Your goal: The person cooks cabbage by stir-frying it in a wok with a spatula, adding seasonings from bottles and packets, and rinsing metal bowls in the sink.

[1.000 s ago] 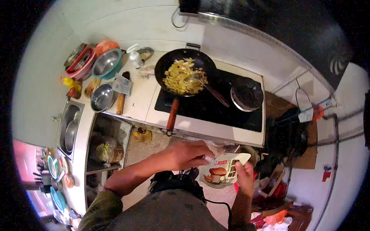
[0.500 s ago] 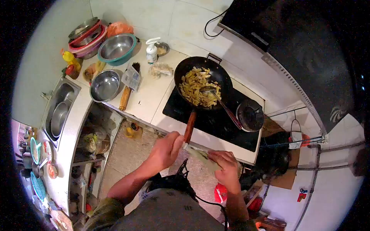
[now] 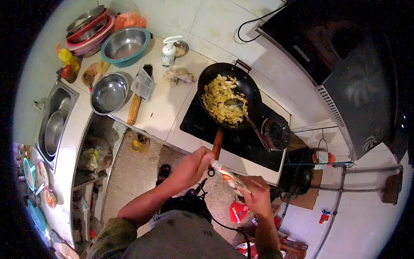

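Note:
A pale plastic packet with red and orange print (image 3: 228, 174) is stretched between my two hands, in front of the stove. My left hand (image 3: 196, 163) is closed, pinching the packet's narrow upper end. My right hand (image 3: 256, 195) wraps round its wider lower part, so much of the packet is hidden. Just beyond my left hand is the wooden handle (image 3: 217, 144) of a black wok (image 3: 251, 91). Sliced, yellowish food (image 3: 221, 99) lies in the wok. A metal ladle (image 3: 257, 131) rests in it, its handle leaning over the near right rim.
The wok stands on a black cooktop (image 3: 196, 123) beside a second burner (image 3: 276, 131). Left on the counter are a spray bottle (image 3: 168, 52), a brush with a wooden handle (image 3: 134, 108), a steel bowl (image 3: 109, 93) and a teal-rimmed basin (image 3: 126, 45). A sink (image 3: 46, 131) is further left. A range hood (image 3: 340, 73) overhangs the right.
The packet has turned, and its red and orange print now shows. Both hands have shifted slightly right and down in view. The camera view has tilted a little; the wok and ladle stay put.

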Available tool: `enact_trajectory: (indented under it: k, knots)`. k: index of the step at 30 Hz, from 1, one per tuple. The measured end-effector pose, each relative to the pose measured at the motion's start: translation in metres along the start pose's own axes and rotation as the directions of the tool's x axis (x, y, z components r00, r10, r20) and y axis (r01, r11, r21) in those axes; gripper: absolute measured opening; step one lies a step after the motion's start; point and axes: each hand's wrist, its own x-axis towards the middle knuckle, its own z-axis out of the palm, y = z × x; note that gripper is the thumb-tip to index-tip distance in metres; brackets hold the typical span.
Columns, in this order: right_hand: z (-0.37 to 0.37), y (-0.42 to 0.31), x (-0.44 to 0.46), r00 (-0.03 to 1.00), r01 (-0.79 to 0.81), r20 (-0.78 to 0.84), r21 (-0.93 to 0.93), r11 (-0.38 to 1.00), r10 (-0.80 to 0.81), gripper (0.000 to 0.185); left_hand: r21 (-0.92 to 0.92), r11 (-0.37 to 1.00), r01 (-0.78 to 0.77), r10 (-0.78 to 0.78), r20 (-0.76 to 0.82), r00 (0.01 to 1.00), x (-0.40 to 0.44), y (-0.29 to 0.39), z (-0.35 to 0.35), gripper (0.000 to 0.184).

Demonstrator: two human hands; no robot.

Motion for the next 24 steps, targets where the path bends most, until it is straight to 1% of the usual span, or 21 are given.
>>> enact_trajectory:
  k: [1,2,3,4,5,6,7,8,9,10,11,12,14,15,17,18,19,20,21,23,24]
  knots:
    - [-0.004,0.000,0.005,0.971,0.230,-0.010,-0.233,0.945,-0.239,0.019,0.077,0.990,0.115,-0.108,-0.084,0.991,0.003,0.005,-0.005,0.024]
    - [-0.008,0.000,0.008,0.971,0.232,-0.005,-0.236,0.944,-0.240,0.019,0.145,0.962,0.232,-0.206,-0.176,0.963,0.007,0.008,-0.011,0.027]
    - [-0.012,-0.001,0.010,0.982,0.160,-0.067,-0.226,0.961,-0.179,0.017,0.183,0.967,0.176,-0.105,-0.344,0.933,0.011,-0.015,-0.013,0.035]
    - [-0.015,0.000,0.012,0.985,0.087,-0.126,-0.211,0.974,-0.116,0.017,0.178,0.968,0.178,-0.107,-0.346,0.932,0.012,-0.019,-0.024,0.035]
    - [-0.015,0.010,0.008,0.979,-0.147,-0.170,-0.177,0.973,0.117,0.017,0.034,0.980,0.198,-0.168,-0.395,0.903,0.015,-0.022,-0.037,0.037]
    - [-0.023,0.012,0.011,0.930,-0.347,-0.152,-0.059,0.936,0.335,0.018,-0.113,0.971,0.208,-0.237,-0.431,0.871,0.016,-0.025,-0.046,0.040]
    - [-0.026,0.015,0.019,0.914,-0.317,-0.288,-0.067,0.946,0.286,0.020,-0.121,0.970,0.210,-0.242,-0.435,0.867,0.013,-0.027,-0.051,0.040]
    - [-0.029,0.019,0.030,0.880,-0.285,-0.416,-0.078,0.955,0.229,0.022,-0.080,0.975,0.209,-0.222,-0.451,0.864,0.012,-0.028,-0.056,0.042]
    - [-0.034,0.022,0.041,0.867,-0.345,-0.415,-0.103,0.933,0.275,0.026,-0.038,0.977,0.212,-0.205,-0.466,0.861,0.008,-0.030,-0.061,0.043]
    - [-0.042,0.026,0.052,0.851,-0.404,-0.415,-0.125,0.906,0.323,0.029,-0.042,0.975,0.216,-0.211,-0.470,0.857,0.003,-0.036,-0.064,0.043]
    - [-0.056,0.034,0.063,0.899,-0.436,-0.182,-0.305,0.847,0.398,0.032,-0.039,0.966,0.255,-0.244,-0.454,0.857,-0.002,-0.045,-0.066,0.043]
    - [-0.055,0.041,0.072,0.921,-0.382,-0.205,-0.303,0.873,0.332,0.034,-0.035,0.956,0.292,-0.278,-0.433,0.858,-0.007,-0.051,-0.066,0.043]
    - [-0.057,0.044,0.085,0.848,-0.496,-0.330,-0.212,0.842,0.416,0.034,-0.068,0.952,0.299,-0.296,-0.456,0.839,-0.015,-0.058,-0.064,0.043]
    - [-0.057,0.051,0.089,0.850,-0.494,-0.322,-0.219,0.841,0.416,0.034,-0.101,0.945,0.311,-0.321,-0.474,0.820,-0.021,-0.062,-0.061,0.043]
    - [-0.052,0.070,0.092,0.923,-0.321,-0.300,-0.252,0.913,0.242,0.033,-0.107,0.937,0.332,-0.342,-0.469,0.815,-0.030,-0.071,-0.062,0.044]
    - [-0.051,0.071,0.095,0.924,-0.318,-0.297,-0.255,0.913,0.239,0.033,-0.107,0.933,0.345,-0.353,-0.467,0.811,-0.031,-0.073,-0.064,0.044]
    - [-0.051,0.072,0.099,0.899,-0.391,-0.300,-0.227,0.892,0.318,0.033,-0.111,0.933,0.342,-0.353,-0.474,0.807,-0.030,-0.074,-0.066,0.044]
    - [-0.050,0.072,0.101,0.866,-0.467,-0.297,-0.199,0.861,0.402,0.033,-0.149,0.917,0.370,-0.395,-0.462,0.794,-0.032,-0.073,-0.066,0.044]
    - [-0.049,0.074,0.099,0.866,-0.471,-0.291,-0.200,0.859,0.407,0.033,-0.183,0.898,0.399,-0.438,-0.442,0.783,-0.035,-0.073,-0.067,0.044]
    - [-0.046,0.081,0.102,0.885,-0.429,-0.303,-0.229,0.874,0.354,0.035,-0.174,0.906,0.385,-0.421,-0.445,0.790,-0.033,-0.076,-0.070,0.044]
    - [-0.043,0.085,0.105,0.886,-0.426,-0.300,-0.228,0.876,0.353,0.035,-0.166,0.913,0.372,-0.405,-0.447,0.797,-0.032,-0.077,-0.071,0.044]
